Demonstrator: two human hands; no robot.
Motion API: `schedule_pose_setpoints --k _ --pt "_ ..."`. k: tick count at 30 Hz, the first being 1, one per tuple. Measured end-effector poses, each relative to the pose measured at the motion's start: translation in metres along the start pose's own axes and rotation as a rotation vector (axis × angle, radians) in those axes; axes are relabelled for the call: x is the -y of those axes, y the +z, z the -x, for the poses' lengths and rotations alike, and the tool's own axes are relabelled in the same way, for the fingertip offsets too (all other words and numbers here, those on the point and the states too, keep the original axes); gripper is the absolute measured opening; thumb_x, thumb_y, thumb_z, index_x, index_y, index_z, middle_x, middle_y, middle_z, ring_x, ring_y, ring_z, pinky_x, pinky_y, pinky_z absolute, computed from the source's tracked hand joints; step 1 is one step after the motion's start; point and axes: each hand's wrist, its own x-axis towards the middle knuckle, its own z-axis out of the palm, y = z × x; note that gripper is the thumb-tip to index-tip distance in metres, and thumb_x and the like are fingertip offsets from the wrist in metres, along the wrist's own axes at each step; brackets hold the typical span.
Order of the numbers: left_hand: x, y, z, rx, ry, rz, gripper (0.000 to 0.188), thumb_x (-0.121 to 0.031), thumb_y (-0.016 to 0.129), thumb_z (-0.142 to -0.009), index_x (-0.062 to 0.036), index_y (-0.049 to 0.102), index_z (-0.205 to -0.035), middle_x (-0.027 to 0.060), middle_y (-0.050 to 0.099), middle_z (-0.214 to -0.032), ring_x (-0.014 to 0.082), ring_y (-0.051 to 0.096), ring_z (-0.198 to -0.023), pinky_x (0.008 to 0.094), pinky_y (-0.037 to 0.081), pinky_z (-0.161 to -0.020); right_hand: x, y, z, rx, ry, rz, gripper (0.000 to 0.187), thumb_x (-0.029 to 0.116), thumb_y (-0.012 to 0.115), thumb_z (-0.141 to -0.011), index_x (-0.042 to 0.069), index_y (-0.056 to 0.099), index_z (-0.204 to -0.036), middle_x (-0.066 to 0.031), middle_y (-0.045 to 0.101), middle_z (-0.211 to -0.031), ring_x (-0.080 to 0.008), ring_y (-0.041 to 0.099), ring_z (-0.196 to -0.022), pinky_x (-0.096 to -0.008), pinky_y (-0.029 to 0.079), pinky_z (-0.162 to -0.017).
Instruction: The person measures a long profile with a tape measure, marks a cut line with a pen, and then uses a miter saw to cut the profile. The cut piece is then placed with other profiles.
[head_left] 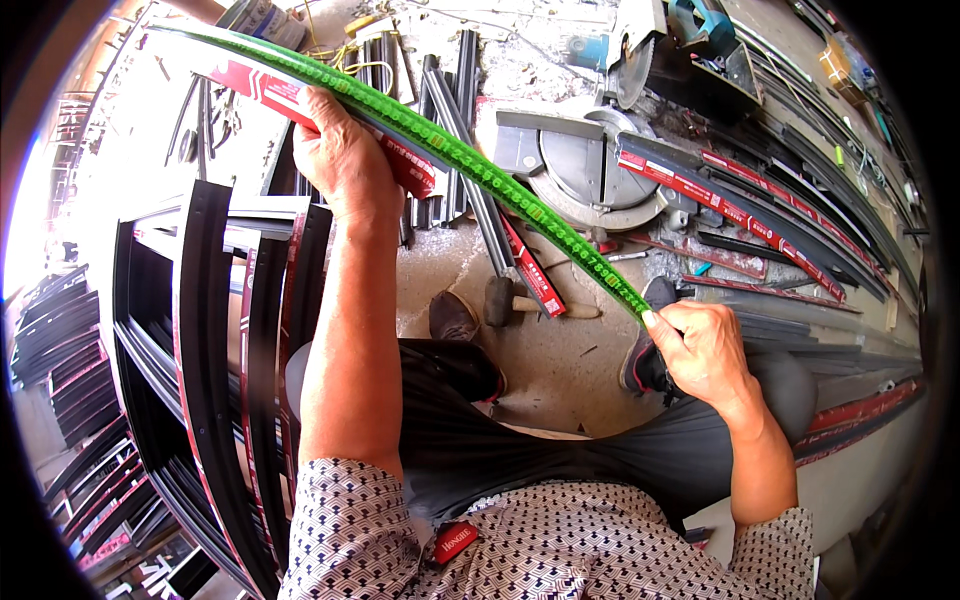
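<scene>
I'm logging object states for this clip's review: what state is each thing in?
Green measuring tape: extended, marked side showing
Red-labelled strip: held in the left hand
Left hand: closed on the strip
Right hand: closed, thumb on the tape
Mallet: lying on the floor
Saw blade: exposed; whether spinning, cannot tell
Profiles at right: lying side by side

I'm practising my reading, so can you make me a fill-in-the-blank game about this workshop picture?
1. The right hand pinches the end of a long tape measure coloured ____.
2. The left hand grips a strip whose label has a background coloured ____.
3. The round metal blade near the top is part of a power ____.
4. The mallet on the floor has a pale handle made of ____.

Missing words: green; red; saw; wood.
</scene>
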Motion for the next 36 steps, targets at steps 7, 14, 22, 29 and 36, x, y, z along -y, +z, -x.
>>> schedule_pose_setpoints --k 7,14,22,29,36 --pt "0.0008 -0.0017 -0.0022 -0.037 -0.016 -0.031 0.035 -0.039 0.058 -0.113 -0.0048 0.06 -0.108 0.0003 0.062 -0.084 0.0103 0.06 -0.068 0.0257 0.053 -0.061 -0.002 0.0019 0.0008 -0.026 -0.019 -0.029 0.037 0.019 0.07 -0.099 0.001 0.059 -0.069 -0.0187 0.056 -0.065 -0.042 0.056 -0.06 -0.0493 0.042 -0.057" --pt "-0.0001 0.0006 -0.0013 -0.022 -0.023 -0.006 0.035 -0.039 0.057 -0.113 -0.0045 0.06 -0.107 0.0016 0.062 -0.084 0.0114 0.061 -0.069 0.027 0.055 -0.061 -0.0025 0.0025 0.0008 -0.052 -0.038 -0.038 0.038 0.017 0.071 -0.099 0.0 0.059 -0.068 -0.0195 0.054 -0.063 -0.0416 0.055 -0.058 -0.0487 0.04 -0.056" --pt "-0.0006 0.0022 -0.0005 -0.017 -0.026 0.003 0.033 -0.038 0.057 -0.113 -0.0055 0.059 -0.107 0.0011 0.061 -0.084 0.0114 0.061 -0.069 0.027 0.055 -0.061 -0.0016 0.0015 0.0008 -0.052 -0.035 -0.031 0.038 0.018 0.071 -0.099 0.0 0.059 -0.068 -0.0193 0.055 -0.063 -0.0416 0.055 -0.059 -0.0486 0.041 -0.056" --pt "-0.0009 0.0009 -0.0006 -0.028 -0.039 0.0 0.033 -0.038 0.056 -0.113 -0.006 0.059 -0.106 0.0012 0.061 -0.084 0.0118 0.061 -0.068 0.0275 0.055 -0.061 -0.0017 -0.0004 0.001 -0.021 -0.012 -0.01 0.036 0.02 0.069 -0.1 0.003 0.062 -0.07 -0.0167 0.06 -0.067 -0.043 0.06 -0.063 -0.0505 0.044 -0.059" --pt "-0.004 0.0052 0.0025 -0.044 -0.048 0.005 0.032 -0.037 0.056 -0.114 -0.0056 0.059 -0.106 0.001 0.061 -0.085 0.0114 0.06 -0.069 0.027 0.055 -0.062 -0.0015 -0.0005 0.0009 -0.017 -0.007 -0.016 0.036 0.02 0.069 -0.1 0.003 0.062 -0.069 -0.0165 0.06 -0.067 -0.0427 0.061 -0.063 -0.0503 0.044 -0.059"
